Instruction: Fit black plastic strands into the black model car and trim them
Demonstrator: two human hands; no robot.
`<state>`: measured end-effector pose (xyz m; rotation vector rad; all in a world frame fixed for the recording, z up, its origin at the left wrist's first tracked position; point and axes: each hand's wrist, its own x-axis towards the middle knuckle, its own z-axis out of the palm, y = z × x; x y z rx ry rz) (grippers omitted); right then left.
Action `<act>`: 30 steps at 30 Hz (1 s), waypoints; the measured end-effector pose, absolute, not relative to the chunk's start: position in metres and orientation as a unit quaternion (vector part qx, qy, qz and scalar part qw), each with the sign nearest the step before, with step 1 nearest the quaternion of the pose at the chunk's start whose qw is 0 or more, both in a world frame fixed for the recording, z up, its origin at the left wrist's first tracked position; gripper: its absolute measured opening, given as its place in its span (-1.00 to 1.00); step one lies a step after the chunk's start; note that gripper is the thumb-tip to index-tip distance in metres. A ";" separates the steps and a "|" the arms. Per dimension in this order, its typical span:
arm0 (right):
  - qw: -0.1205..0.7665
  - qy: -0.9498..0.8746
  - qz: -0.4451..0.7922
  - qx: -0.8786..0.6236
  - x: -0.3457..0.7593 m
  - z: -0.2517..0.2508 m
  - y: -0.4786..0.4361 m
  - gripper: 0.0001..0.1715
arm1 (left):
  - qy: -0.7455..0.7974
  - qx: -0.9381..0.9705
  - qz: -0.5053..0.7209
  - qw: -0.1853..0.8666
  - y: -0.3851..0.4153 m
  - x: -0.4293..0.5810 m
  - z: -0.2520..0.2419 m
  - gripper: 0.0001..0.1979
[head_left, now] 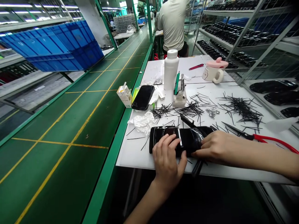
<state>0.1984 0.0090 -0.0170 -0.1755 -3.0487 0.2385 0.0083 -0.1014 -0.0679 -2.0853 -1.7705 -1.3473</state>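
Observation:
A glossy black plastic car-shaped shell (184, 137) lies near the front edge of the white table (135, 155). My left hand (167, 161) lies on its near left side, fingers curled over it and holding it down. My right hand (216, 147) is closed on the shell's right end, fingers pressed together there. A black tool handle (197, 168) sticks out below the shell, between my hands. Several thin black rods (240, 107) lie scattered behind the shell.
Red-handled pliers (261, 137), a white bottle (171, 70), a pink-lidded mug (216, 71), a phone (143, 97), crumpled white cloth (143, 123) and a small pile of screws (212, 112) are on the table. A green conveyor (77, 124) runs at left. Racks of black shells (233, 34) stand at right. A person in a white shirt (174, 23) sits ahead.

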 end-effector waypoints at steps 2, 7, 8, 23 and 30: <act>0.003 -0.998 0.057 -0.038 0.194 -0.015 0.011 -0.75 | -0.582 -0.680 -0.443 0.051 -0.101 0.009 -0.069 -0.67; -0.037 -0.999 0.000 -0.017 0.185 -0.013 0.012 -0.83 | -0.581 -0.680 -0.444 0.059 -0.100 0.009 -0.072 -0.66; -0.042 -0.999 -0.007 -0.018 0.184 -0.013 0.012 -0.83 | -0.581 -0.680 -0.443 0.061 -0.100 0.009 -0.072 -0.66; -0.076 -0.995 -0.010 -0.060 0.173 -0.006 0.006 -0.75 | -0.589 -0.681 -0.430 0.060 -0.103 0.008 -0.070 -0.68; -0.068 -0.984 0.143 -0.086 0.175 0.013 0.012 -0.79 | -0.527 -0.725 -0.444 0.010 -0.105 0.000 -0.051 -0.67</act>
